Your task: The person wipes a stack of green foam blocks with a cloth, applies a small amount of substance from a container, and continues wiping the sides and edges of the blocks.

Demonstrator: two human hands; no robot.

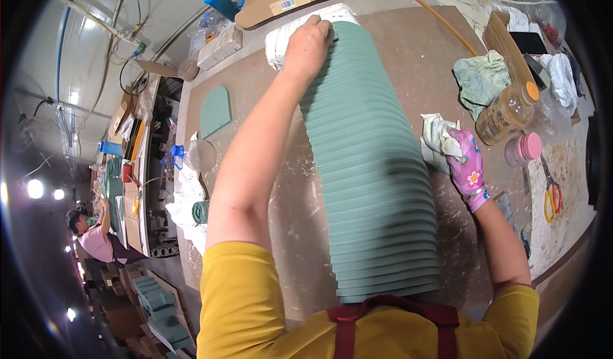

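A long row of overlapping green sheets (377, 161) runs from close to my body to the far side of the board, fanned out like shingles. My bare left hand (309, 47) reaches to the far left end of the row, its fingers curled closed at the edge of the last sheet. Behind that end lies a white wrapped bundle (278, 45). Right of the row, my right hand (468, 167), in a pink flowered glove, is closed on a crumpled white cloth (440, 137). A single round-topped green piece (216, 111) lies flat at the left.
A greenish rag (482, 81), an amber bottle (507, 113), a pink-lidded jar (523, 149) and scissors (552, 196) lie at the right. Far back are a cardboard box (290, 0) and a blue bottle (219, 2). Another person (96, 237) works at a far-left bench.
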